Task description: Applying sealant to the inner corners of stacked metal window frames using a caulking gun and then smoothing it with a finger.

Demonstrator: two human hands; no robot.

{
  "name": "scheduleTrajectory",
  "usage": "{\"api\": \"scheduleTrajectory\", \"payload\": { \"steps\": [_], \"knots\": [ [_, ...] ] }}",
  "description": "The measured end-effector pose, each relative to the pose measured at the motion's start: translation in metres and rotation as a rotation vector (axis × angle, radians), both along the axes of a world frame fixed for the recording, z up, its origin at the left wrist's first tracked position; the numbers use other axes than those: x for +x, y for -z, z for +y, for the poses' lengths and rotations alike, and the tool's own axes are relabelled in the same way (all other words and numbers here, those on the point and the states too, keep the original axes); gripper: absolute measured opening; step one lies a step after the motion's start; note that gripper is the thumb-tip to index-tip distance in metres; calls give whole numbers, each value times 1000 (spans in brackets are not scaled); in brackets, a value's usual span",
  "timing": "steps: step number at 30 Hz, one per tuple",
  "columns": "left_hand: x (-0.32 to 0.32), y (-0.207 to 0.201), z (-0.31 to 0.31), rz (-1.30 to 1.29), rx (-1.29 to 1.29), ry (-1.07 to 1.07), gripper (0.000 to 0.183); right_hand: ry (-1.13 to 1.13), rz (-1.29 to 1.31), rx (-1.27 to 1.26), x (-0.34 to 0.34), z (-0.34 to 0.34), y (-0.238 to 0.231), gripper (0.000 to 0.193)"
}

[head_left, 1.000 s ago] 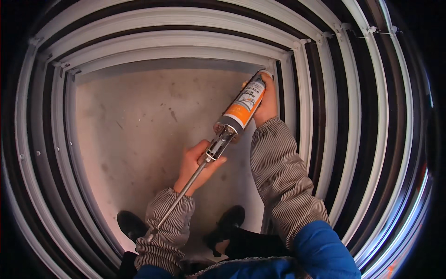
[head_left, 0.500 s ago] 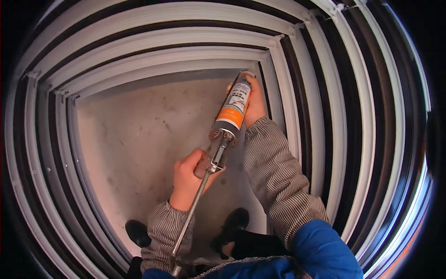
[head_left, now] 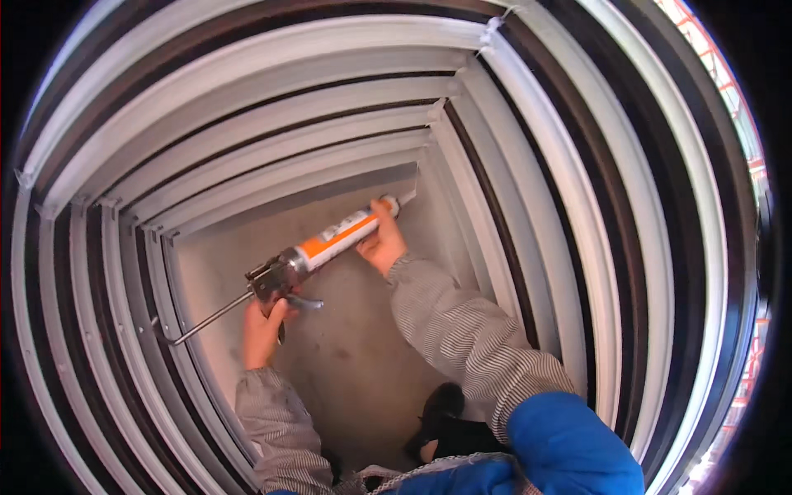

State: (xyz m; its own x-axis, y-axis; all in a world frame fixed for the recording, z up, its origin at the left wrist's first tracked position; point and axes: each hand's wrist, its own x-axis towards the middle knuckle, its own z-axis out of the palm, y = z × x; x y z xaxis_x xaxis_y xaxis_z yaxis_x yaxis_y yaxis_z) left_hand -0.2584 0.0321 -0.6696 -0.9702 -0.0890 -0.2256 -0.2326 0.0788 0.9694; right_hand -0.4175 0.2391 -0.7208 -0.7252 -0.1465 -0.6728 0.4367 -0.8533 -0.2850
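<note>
A caulking gun (head_left: 274,277) loaded with a white and orange sealant cartridge (head_left: 337,237) lies slantwise across the middle of the view. Its handle is in my left hand (head_left: 263,332), fingers closed round it, with the metal trigger lever (head_left: 305,303) sticking out to the right. My right hand (head_left: 384,244) grips the front end of the cartridge from below. The pale nozzle (head_left: 407,196) points up and right, close to the inner corner of the white frames; whether it touches is too small to tell. From the gun's back, the bent steel rod (head_left: 210,319) reaches toward the left frames.
Nested white frame bars (head_left: 272,91) with dark gaps between them surround me at the front, left and right (head_left: 528,214). Below lies a grey, stained floor (head_left: 346,346). One dark shoe (head_left: 444,402) shows near the lower edge.
The gun has swung from steep to a flatter slant, its rod end going left. My left hand moved left, my right hand down and left. The view has shifted too.
</note>
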Motion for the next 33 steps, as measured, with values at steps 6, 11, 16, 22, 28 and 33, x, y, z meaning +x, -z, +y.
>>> {"api": "scheduleTrajectory", "payload": {
  "steps": [6, 11, 16, 22, 28, 33],
  "knots": [
    [-1, 45, 12, -227, 294, -390, 36, -110, -5, -135, 2, 0, 91, 20],
    [-21, 78, -14, -398, 535, -382, 36, -378, 169, 655, 31, -12, 86, 29],
    [-41, 97, -58, -596, 344, -162, 36, -624, 233, 885, 62, -31, -9, 29],
    [-117, 64, 20, -285, -450, 90, 35, -890, 898, 895, 77, -28, -162, 27],
    [-161, 7, 113, 463, -912, 65, 34, -195, 1326, 1007, 137, 52, -392, 19],
    [-160, -40, 156, 853, -873, -39, 34, 171, 1069, 1710, 251, 161, -494, 12]
  ]
}}
